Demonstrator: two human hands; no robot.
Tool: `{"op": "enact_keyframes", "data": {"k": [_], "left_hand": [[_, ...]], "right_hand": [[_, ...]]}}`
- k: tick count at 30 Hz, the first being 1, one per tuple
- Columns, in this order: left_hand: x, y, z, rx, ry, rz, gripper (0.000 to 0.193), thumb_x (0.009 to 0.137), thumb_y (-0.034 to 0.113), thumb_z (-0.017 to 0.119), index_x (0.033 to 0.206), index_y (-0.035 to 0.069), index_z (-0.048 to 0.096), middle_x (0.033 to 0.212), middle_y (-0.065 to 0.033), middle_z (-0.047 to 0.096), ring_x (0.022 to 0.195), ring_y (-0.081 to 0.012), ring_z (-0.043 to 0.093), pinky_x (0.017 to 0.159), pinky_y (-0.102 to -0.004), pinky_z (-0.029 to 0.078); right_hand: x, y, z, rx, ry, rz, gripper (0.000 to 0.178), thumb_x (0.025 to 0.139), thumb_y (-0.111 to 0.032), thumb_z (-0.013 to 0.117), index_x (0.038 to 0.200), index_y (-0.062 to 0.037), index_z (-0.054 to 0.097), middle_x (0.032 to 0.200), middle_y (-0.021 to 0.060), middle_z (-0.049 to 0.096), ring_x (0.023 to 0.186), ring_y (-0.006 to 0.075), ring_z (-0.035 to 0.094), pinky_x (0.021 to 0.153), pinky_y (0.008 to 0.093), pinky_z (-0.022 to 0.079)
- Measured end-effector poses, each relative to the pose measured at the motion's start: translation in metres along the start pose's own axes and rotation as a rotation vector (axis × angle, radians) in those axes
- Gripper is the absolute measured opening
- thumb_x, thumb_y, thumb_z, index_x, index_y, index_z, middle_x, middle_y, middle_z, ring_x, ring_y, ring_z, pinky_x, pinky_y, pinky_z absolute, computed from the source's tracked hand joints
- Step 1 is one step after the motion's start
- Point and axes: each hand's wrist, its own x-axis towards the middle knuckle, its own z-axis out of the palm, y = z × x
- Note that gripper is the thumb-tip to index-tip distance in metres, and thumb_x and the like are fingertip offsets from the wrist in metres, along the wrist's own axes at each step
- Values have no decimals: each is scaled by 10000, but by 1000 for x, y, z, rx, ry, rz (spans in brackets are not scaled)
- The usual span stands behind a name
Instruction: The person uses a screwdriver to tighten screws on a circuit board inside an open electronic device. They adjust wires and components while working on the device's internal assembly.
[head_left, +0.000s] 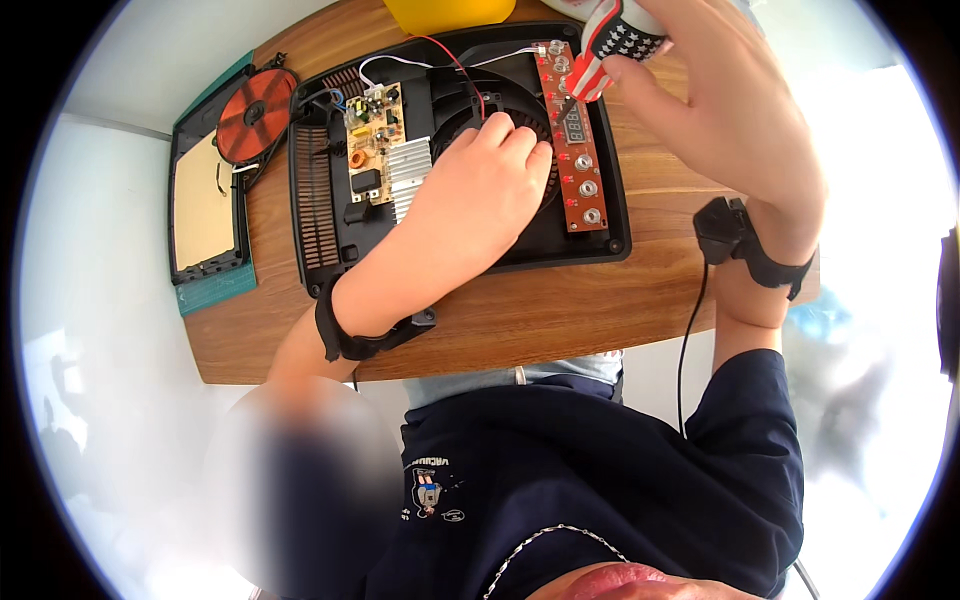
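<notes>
On the table lies an opened black appliance base [460, 255], which looks like an induction cooker's lower housing. My right hand [715, 110] grips a tool with a star-and-stripe pattern [622, 40] in red, white and dark blue; its exact kind is unclear. The tool's narrow dark end points down at the red-brown control board [575, 190], beside the digit display. My left hand [490, 175] rests over the round black fan area [450, 130], fingers curled in near the red wire [462, 68]. Whatever these fingers hold is hidden beneath them.
Left of my hand are a tan power board [372, 140] and a silver heat sink [408, 165]. A copper-red coil [256, 115] sits on a black-framed panel [210, 215] over a green mat [215, 290]. Something yellow [445, 14] stands behind. A cable [685, 350] hangs from my right wrist strap.
</notes>
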Motion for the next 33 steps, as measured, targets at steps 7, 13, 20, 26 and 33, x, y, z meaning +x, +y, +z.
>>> {"op": "enact_keyframes", "data": {"k": [7,13,20,26,33], "left_hand": [[-16,18,-2,-36,-73,-55,610,917,458,705,1240,-56,645,1074,-98,624,1124,-275,549,918,-354,515],[-30,24,14,167,46,-45,648,933,505,672,1217,-77,659,1070,-139,618,1189,-320,532,967,-394,493],[-33,30,18,161,71,-49,516,981,428,638,1072,-74,713,1071,-174,616,1198,-365,536,959,-448,486],[-35,31,21,205,87,-59,476,989,397,633,1053,-66,725,1080,-188,635,1197,-377,547,940,-453,488],[-34,33,27,194,109,-57,423,985,361,633,1029,-46,737,1080,-196,654,1189,-380,553,921,-462,482]], "right_hand": [[13,-30,-14,-320,-210,146,407,861,-174,804,1209,-39,640,1073,144,665,925,297,700,774,364,572],[38,-43,-16,-439,-555,333,390,912,-166,746,1246,-30,597,1073,154,638,982,299,694,791,363,574],[48,-74,-18,-568,-637,377,406,990,-187,672,1328,-18,525,1189,195,625,1079,327,695,923,429,579],[57,-70,-24,-342,-681,558,484,1008,-202,659,1404,-30,440,1278,203,591,1157,349,668,967,454,569],[37,-30,-27,-376,-633,404,494,995,-93,664,1451,-120,474,1058,84,661,883,233,629,854,334,508]]}}
